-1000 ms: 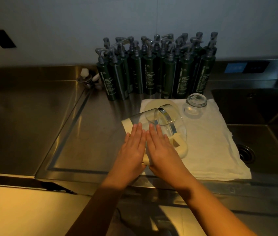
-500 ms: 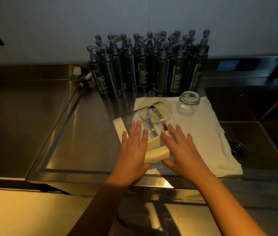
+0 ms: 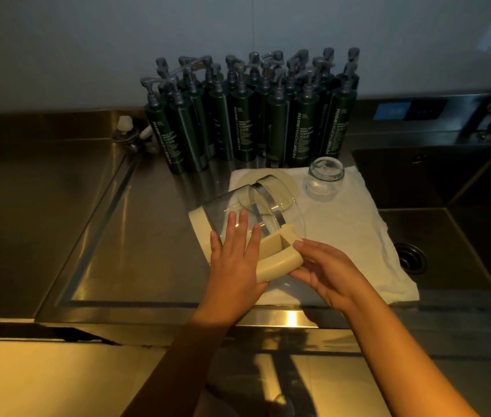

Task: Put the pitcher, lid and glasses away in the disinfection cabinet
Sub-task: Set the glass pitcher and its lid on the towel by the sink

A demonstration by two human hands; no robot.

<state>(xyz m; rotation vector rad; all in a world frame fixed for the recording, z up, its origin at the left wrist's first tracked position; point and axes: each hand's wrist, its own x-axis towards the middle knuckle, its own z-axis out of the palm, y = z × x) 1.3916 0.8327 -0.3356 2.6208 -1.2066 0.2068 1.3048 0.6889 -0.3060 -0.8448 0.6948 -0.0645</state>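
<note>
At the far left the bare stainless steel table slopes into a shallow drain tray, and a crowd of dark green pump bottles stands along the wall behind. Next we come to the clear glass pitcher with a cream base and a curved cream handle. It lies on its side with the base to the left over bare steel and the mouth to the right over the white folded cloth, so its long axis runs roughly left to right across us. The left grip lies flat on the glass wall, fingers straight and pressing, closed round nothing. The handle points back toward us. The right grip is on the handle's right end, thumb on top and fingers curled beneath, so it has hold of the pitcher there. The round cream lid lies flat on the cloth just behind the pitcher. To its right a short clear drinking glass appears to stand mouth down. The deep steel sink is furthest right. We judge the lift turns on the handle, which is nearest the right grip, while the left steadies the body. No cabinet is in view.
</note>
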